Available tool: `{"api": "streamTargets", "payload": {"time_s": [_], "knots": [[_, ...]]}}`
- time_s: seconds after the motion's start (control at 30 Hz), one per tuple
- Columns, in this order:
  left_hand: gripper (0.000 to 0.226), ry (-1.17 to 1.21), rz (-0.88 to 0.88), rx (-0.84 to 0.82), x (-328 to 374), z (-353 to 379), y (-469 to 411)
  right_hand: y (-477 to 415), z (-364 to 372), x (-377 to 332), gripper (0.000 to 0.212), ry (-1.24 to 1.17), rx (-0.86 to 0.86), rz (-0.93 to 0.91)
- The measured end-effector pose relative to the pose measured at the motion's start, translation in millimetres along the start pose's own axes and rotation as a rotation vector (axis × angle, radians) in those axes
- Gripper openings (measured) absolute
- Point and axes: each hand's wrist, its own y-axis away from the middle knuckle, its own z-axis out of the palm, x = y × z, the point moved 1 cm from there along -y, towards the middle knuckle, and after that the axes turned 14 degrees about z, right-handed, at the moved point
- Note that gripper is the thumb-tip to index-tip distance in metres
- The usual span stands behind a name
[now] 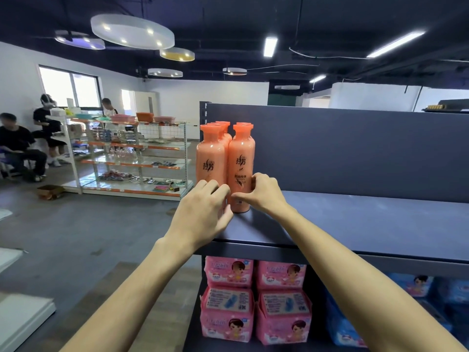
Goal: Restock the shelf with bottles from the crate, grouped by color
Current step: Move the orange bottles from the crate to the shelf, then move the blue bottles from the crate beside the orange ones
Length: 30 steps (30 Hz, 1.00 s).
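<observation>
- The left hand's fingers (215, 189) curl round the lower part of the left front bottle (210, 156), with the thumb low down in the gap between the two front bottles.
- The right hand's fingers (258, 177) wrap the right side of the right front bottle (241, 158), and its thumb lies across the front of the bottle near the base, so this hand grips it too.
- The left hand (203, 209) and the right hand (262, 191) sit close together, each on its own bottle, with both forearms reaching up from the lower edge of the view.
- Both front bottles are orange, stand upright and touch side by side at the left end of the top shelf (355, 219).
- More orange bottles (223, 123) stand in rows right behind them, with only their caps and shoulders showing.
- A dark back panel (355, 148) rises behind the shelf.
- On the shelf below, pink packs (228, 301) are stacked under the bottles, with blue packs (418, 288) to their right.
- Across the floor to the left stands a white and orange rack (132, 158) of small goods, a cardboard box (49, 191) lies near its foot, and people sit and stand by the window.
</observation>
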Motion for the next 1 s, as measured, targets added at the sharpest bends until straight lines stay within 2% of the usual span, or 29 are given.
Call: {"api": "streamTargets", "payload": {"time_s": [0.1,0.27,0.47,0.7,0.83,1.0], "knots": [[0.022,0.003,0.004,0.006,2,1,-1,10,-5,7,0.054,0.065,-0.001,-0.019],[0.019,0.046,0.028,0.012,12,8,-9,22,-25,18,0.065,0.104,0.074,-0.056],[0.023,0.221,0.072,0.017,44,17,-17,63,-57,42,0.046,0.087,0.078,-0.17],[0.021,0.373,0.174,0.066,113,36,-12,131,-102,102,0.028,0.095,0.195,-0.237],[0.016,0.483,0.219,-0.005,171,72,14,179,-103,162,0.031,0.209,0.221,-0.3],[0.021,0.614,0.164,-0.206,240,133,50,216,-84,247,0.039,0.224,0.123,-0.093]]}}
